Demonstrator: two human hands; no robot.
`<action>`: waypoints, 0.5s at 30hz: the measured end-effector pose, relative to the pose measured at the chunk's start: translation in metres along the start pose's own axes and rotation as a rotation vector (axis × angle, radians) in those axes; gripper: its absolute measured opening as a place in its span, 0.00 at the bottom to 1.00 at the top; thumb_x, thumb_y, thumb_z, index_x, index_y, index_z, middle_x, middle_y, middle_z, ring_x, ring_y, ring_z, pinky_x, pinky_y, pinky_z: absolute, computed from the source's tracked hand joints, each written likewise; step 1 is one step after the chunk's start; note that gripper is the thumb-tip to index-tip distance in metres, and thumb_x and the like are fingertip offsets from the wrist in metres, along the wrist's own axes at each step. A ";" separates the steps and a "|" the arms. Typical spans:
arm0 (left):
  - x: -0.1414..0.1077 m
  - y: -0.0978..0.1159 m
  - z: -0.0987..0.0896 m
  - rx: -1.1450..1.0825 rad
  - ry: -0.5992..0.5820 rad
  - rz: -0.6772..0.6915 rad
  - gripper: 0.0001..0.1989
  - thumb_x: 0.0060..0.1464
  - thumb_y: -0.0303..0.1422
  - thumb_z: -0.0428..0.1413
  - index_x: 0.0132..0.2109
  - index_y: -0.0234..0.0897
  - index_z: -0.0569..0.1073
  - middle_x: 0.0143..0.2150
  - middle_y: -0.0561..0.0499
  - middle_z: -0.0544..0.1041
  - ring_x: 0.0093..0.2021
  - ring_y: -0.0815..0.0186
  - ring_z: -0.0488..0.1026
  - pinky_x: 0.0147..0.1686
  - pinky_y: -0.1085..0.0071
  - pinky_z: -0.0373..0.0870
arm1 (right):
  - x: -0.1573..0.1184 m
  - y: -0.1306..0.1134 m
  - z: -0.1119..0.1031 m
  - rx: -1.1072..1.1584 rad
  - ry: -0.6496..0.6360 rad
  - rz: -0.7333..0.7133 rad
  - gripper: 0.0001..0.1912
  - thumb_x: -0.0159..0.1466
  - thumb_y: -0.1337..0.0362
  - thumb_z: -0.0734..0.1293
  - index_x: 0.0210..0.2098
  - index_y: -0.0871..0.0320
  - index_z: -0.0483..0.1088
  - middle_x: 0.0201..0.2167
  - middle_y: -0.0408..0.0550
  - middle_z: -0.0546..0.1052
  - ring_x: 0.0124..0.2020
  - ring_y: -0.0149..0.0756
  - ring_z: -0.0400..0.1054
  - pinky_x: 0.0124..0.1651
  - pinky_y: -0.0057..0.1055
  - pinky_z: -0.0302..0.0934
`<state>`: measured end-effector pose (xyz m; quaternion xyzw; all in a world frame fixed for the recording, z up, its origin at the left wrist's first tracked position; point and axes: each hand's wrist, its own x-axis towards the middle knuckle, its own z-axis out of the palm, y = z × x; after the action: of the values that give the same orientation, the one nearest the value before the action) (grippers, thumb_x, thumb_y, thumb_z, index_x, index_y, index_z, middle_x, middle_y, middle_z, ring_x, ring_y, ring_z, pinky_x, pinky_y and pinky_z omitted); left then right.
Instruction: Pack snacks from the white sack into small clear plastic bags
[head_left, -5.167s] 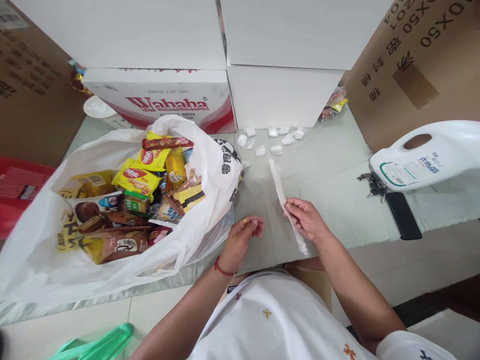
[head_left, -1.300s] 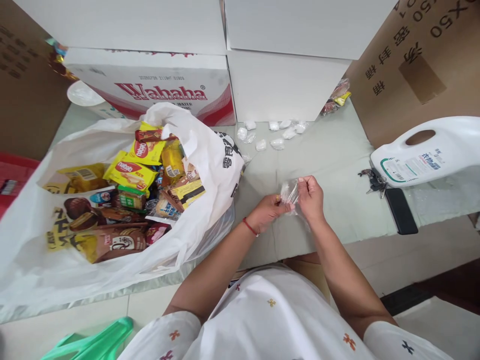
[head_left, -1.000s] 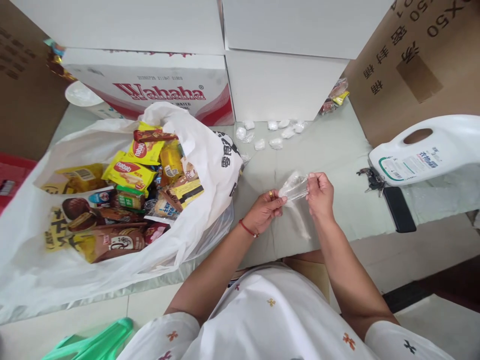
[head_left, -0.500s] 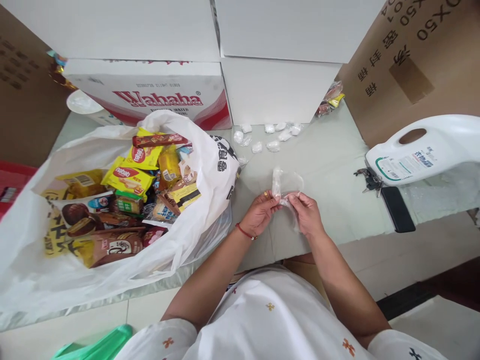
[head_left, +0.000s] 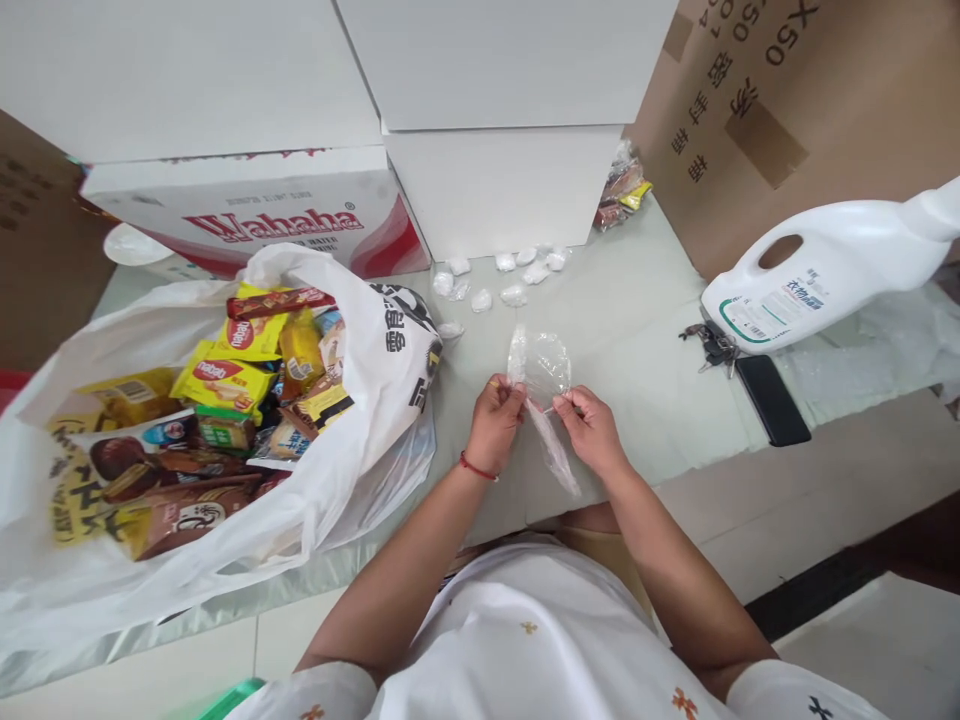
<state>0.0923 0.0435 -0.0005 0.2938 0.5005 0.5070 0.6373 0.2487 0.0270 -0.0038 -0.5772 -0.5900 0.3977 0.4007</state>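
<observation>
A thin, clear, crinkled plastic piece (head_left: 550, 362) stretches between my hands above the table; its upper part spreads in a rounded shape and a narrow strip hangs below. I cannot tell exactly what kind of thing it is. My left hand (head_left: 495, 412) pinches its left edge between thumb and fingers, and a red bracelet circles that wrist. On the right side, my right hand (head_left: 591, 424) is closed on the plastic's other edge. Beyond the hands lie several small white bundles in clear wrap (head_left: 514, 296), near the foot of the white boxes.
A white plastic bag (head_left: 375, 400) full of packaged snacks stands at left. Behind are a Wahaha carton (head_left: 277, 215) and white boxes (head_left: 502, 190). At right lie a white detergent bottle (head_left: 825, 270), keys (head_left: 716, 347) and a black phone (head_left: 772, 400), before a brown carton (head_left: 840, 130).
My hands have moved apart and the plastic between them has opened out from a bunched strip into a wider sheet. The whole view has shifted slightly.
</observation>
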 end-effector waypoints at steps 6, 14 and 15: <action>-0.001 -0.007 0.004 -0.040 -0.081 0.024 0.22 0.47 0.41 0.68 0.41 0.39 0.65 0.33 0.55 0.75 0.31 0.70 0.71 0.31 0.75 0.64 | 0.004 0.010 -0.011 0.025 -0.039 0.085 0.19 0.66 0.49 0.65 0.26 0.55 0.69 0.26 0.42 0.69 0.28 0.32 0.63 0.32 0.29 0.59; 0.017 -0.028 -0.021 0.508 0.294 0.292 0.30 0.51 0.34 0.64 0.59 0.39 0.63 0.52 0.47 0.72 0.33 0.71 0.72 0.30 0.73 0.70 | 0.154 0.034 -0.090 0.154 0.359 0.312 0.07 0.56 0.60 0.70 0.30 0.57 0.70 0.24 0.40 0.71 0.20 0.25 0.58 0.19 0.22 0.47; 0.016 -0.030 -0.021 0.538 0.299 0.314 0.29 0.52 0.34 0.64 0.59 0.39 0.63 0.52 0.46 0.71 0.35 0.70 0.73 0.30 0.73 0.71 | 0.186 0.034 -0.098 0.117 0.407 0.301 0.06 0.57 0.62 0.69 0.29 0.57 0.69 0.23 0.39 0.70 0.19 0.24 0.56 0.19 0.22 0.46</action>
<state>0.0826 0.0459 -0.0393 0.4472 0.6528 0.4860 0.3710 0.3500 0.2145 0.0022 -0.7024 -0.3809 0.3620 0.4800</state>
